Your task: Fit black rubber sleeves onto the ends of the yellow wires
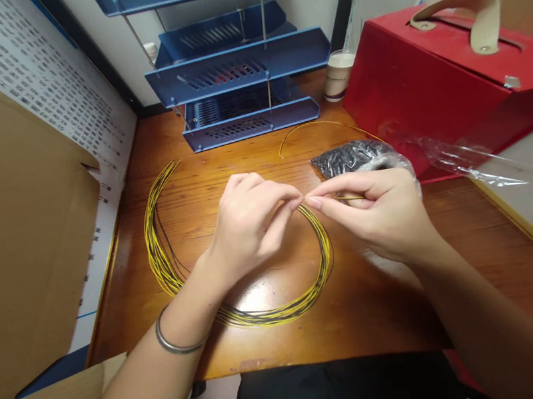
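My left hand (262,217) and my right hand (374,213) meet fingertip to fingertip above the table, both in a pinch. A thin yellow wire (348,198) runs through my right hand, between thumb and fingers. What my left fingertips hold is too small to make out. Below my hands lies a loose coil of yellow and black wires (275,315), partly covered by my left forearm. Behind my right hand rests a clear plastic bag of small black pieces (348,158). The free end of a single yellow wire (320,123) arcs over the table near the bag.
A blue tiered tray rack (255,127) stands at the back of the wooden table (117,250). Beside it are a paper cup (338,73) and a red box (412,95) with a beige handle. Cardboard (8,200) rises along the left side.
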`<state>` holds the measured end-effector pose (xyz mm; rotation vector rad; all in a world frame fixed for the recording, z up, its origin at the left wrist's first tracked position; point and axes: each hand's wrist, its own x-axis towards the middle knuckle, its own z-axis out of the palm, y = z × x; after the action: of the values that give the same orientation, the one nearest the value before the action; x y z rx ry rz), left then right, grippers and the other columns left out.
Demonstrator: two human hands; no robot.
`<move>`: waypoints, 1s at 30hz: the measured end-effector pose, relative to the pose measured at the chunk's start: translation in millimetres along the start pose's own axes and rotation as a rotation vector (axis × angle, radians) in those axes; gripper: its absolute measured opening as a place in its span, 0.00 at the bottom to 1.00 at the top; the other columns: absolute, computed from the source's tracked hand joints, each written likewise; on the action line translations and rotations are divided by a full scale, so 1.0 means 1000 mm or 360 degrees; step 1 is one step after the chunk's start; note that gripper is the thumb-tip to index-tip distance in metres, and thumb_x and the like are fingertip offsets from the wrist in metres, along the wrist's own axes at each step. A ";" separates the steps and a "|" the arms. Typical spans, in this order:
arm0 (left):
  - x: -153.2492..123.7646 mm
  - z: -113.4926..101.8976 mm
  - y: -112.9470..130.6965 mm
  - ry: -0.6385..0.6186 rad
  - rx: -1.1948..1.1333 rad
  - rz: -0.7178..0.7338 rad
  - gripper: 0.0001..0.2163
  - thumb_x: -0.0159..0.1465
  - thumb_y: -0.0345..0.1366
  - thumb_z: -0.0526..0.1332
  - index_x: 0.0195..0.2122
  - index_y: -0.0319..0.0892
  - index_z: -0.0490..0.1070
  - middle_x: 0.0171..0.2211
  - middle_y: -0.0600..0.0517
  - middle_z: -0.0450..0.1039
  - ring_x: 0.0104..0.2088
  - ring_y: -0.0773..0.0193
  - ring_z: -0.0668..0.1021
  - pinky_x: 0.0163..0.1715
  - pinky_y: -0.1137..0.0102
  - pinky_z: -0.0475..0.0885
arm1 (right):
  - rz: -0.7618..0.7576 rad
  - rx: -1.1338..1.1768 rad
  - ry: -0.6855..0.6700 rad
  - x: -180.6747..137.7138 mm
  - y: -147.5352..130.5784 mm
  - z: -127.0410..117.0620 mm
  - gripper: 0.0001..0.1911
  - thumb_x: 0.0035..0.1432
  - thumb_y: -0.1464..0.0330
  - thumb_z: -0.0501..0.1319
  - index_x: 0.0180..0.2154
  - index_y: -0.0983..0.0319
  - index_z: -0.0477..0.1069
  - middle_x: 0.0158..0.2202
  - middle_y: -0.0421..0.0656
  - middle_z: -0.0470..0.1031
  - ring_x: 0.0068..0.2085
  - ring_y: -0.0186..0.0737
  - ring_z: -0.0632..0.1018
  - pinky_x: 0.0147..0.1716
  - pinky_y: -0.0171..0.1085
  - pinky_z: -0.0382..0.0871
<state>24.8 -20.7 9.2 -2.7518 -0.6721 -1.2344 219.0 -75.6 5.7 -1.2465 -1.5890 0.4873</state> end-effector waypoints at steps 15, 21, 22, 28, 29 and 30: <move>0.002 -0.003 0.011 -0.0140 -0.0154 -0.0174 0.07 0.71 0.34 0.56 0.35 0.41 0.70 0.29 0.52 0.75 0.32 0.64 0.71 0.38 0.64 0.64 | -0.0397 -0.0285 0.0143 -0.003 0.001 0.002 0.06 0.56 0.69 0.66 0.33 0.59 0.84 0.15 0.36 0.70 0.16 0.28 0.58 0.17 0.34 0.52; 0.004 -0.002 0.014 -0.0239 -0.0740 -0.0602 0.09 0.71 0.36 0.55 0.33 0.41 0.66 0.28 0.55 0.67 0.29 0.68 0.68 0.33 0.69 0.64 | -0.0622 -0.0338 0.0189 -0.002 0.002 0.004 0.07 0.57 0.71 0.66 0.31 0.59 0.83 0.16 0.37 0.72 0.15 0.28 0.60 0.17 0.33 0.54; 0.004 -0.002 0.014 -0.0246 -0.0854 -0.0668 0.10 0.71 0.37 0.56 0.32 0.41 0.66 0.28 0.55 0.67 0.29 0.68 0.68 0.32 0.70 0.64 | -0.0639 -0.0341 0.0193 -0.002 0.002 0.004 0.07 0.57 0.71 0.65 0.31 0.59 0.83 0.16 0.37 0.73 0.15 0.28 0.60 0.17 0.33 0.55; 0.003 0.002 0.016 -0.0252 -0.1230 -0.0894 0.13 0.71 0.40 0.57 0.29 0.41 0.66 0.23 0.56 0.64 0.24 0.70 0.66 0.26 0.72 0.62 | -0.0609 -0.0317 0.0200 -0.002 0.000 0.004 0.06 0.57 0.71 0.66 0.32 0.59 0.83 0.16 0.36 0.71 0.16 0.27 0.59 0.17 0.33 0.53; 0.003 0.002 0.015 -0.0243 -0.1245 -0.0911 0.14 0.71 0.40 0.57 0.29 0.40 0.67 0.22 0.56 0.64 0.23 0.70 0.66 0.25 0.72 0.63 | -0.0577 -0.0305 0.0200 -0.003 0.000 0.004 0.06 0.57 0.71 0.66 0.32 0.60 0.83 0.16 0.36 0.70 0.16 0.27 0.59 0.17 0.33 0.53; 0.003 0.002 0.014 -0.0218 -0.1236 -0.0921 0.15 0.71 0.41 0.57 0.28 0.40 0.67 0.21 0.56 0.64 0.22 0.71 0.67 0.25 0.72 0.63 | -0.0539 -0.0293 0.0201 -0.003 -0.001 0.004 0.05 0.57 0.71 0.66 0.32 0.61 0.83 0.15 0.36 0.68 0.16 0.27 0.58 0.17 0.33 0.53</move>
<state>33.7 -32.4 11.9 -3.4162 -1.3105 -1.7143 215.4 -77.4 3.3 -1.0878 -1.7209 0.0478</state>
